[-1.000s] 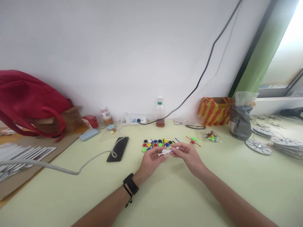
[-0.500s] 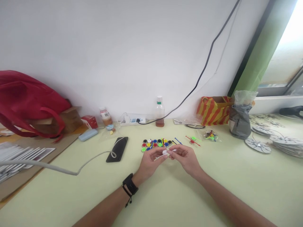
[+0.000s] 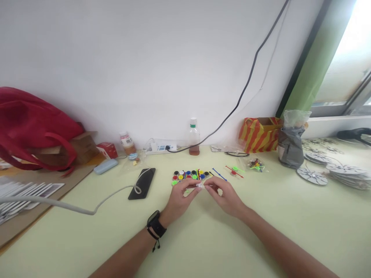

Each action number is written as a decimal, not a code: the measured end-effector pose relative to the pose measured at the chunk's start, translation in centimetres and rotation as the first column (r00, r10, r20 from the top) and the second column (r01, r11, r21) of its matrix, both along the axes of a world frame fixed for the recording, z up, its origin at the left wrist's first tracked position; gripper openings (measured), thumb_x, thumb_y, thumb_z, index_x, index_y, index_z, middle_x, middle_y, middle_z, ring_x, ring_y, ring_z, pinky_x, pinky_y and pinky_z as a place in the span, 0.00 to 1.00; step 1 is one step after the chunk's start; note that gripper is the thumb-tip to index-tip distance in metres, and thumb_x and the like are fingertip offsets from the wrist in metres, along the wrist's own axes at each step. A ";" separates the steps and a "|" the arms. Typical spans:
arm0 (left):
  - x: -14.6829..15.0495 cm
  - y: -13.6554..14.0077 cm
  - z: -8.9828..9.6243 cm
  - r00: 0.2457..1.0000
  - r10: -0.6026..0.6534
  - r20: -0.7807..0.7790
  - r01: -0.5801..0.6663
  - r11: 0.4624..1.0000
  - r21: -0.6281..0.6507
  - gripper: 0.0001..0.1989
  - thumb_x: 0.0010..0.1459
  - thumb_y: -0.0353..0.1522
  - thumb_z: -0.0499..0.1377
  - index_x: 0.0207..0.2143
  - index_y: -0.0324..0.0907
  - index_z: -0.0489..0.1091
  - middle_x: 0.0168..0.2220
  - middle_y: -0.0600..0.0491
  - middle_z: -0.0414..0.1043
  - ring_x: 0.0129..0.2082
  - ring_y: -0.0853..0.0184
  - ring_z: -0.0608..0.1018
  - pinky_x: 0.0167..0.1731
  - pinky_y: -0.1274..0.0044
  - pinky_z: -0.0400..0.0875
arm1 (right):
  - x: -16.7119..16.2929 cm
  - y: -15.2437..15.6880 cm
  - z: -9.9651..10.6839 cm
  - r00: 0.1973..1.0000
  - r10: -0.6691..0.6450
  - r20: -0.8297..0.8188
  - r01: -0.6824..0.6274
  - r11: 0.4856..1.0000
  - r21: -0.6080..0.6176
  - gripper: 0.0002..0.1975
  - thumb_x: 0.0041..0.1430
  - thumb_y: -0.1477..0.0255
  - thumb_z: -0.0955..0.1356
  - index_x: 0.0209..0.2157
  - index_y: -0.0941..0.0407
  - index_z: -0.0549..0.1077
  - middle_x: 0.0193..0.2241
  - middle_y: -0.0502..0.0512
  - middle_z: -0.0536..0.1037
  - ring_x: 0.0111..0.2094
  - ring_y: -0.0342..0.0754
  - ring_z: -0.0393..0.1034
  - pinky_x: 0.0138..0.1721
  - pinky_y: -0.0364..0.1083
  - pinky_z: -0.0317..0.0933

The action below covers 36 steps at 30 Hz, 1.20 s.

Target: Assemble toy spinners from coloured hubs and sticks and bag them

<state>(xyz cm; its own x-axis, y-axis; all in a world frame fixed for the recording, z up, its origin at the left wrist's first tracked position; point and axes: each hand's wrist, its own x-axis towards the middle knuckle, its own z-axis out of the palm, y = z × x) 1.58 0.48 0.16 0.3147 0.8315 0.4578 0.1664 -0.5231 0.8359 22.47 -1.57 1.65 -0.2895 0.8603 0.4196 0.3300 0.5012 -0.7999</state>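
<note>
My left hand (image 3: pixel 180 196) pinches a small white plastic piece (image 3: pixel 198 185) between thumb and fingers, its shape mostly covered. Close on the right, my right hand (image 3: pixel 224 195) has thumb and forefinger closed at that piece's right end. Just beyond the hands, rows of small round coloured discs (image 3: pixel 175 178) lie on the table, with thin coloured sticks among them. A blue arrow-shaped pointer (image 3: pixel 219 174) rests to their right. Farther right, a red pointer (image 3: pixel 238 173) lies by a red disc (image 3: pixel 233 173) and a green disc (image 3: pixel 235 168).
A black phone (image 3: pixel 142 184) with a grey cable (image 3: pixel 121 189) across it lies left. At the back stand a bottle (image 3: pixel 194 139), a power strip (image 3: pixel 159 148) and a striped bag (image 3: pixel 257 135). White round plates (image 3: pixel 348 175) are stacked right, past a grey bag (image 3: pixel 291 148).
My right fingertips have shifted slightly left along the white piece. Less of that piece shows between the hands. The whole view has turned a little to the right.
</note>
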 end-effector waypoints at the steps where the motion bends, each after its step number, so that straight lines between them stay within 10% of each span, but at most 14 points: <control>1: -0.1 0.1 0.0 1.000 0.004 -0.008 -0.004 1.000 0.008 0.13 0.63 0.38 0.64 0.48 0.44 0.79 0.47 0.47 0.80 0.47 0.59 0.81 0.51 0.65 0.79 | 0.0 0.1 0.1 0.999 0.004 -0.041 -0.005 0.999 -0.032 0.16 0.69 0.55 0.64 0.39 0.52 0.75 0.34 0.55 0.77 0.32 0.48 0.69 0.33 0.46 0.65; 24: -0.1 -0.1 -0.6 0.998 -0.052 -0.024 0.052 0.999 0.005 0.08 0.62 0.35 0.66 0.42 0.42 0.78 0.42 0.47 0.81 0.44 0.60 0.82 0.49 0.68 0.77 | -0.1 0.6 0.2 0.905 -0.035 -0.423 -0.136 0.920 -0.368 0.16 0.54 0.58 0.76 0.36 0.56 0.76 0.27 0.49 0.74 0.27 0.44 0.69 0.32 0.46 0.67; 36: 0.1 0.1 -0.3 0.967 -0.169 0.190 0.224 0.921 -0.319 0.14 0.61 0.37 0.68 0.46 0.40 0.77 0.42 0.47 0.79 0.44 0.62 0.80 0.49 0.68 0.77 | 0.5 1.2 -1.1 0.964 -0.090 -0.250 0.048 0.984 -0.170 0.16 0.63 0.58 0.70 0.48 0.52 0.74 0.38 0.55 0.77 0.31 0.46 0.70 0.32 0.47 0.67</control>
<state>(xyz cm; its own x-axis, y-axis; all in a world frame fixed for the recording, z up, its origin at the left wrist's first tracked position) 1.65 0.55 -0.17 0.4350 0.8733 0.2194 -0.0574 -0.2163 0.9746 22.95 -0.40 0.59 -0.1279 0.9366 0.3263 0.1327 0.3422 -0.9302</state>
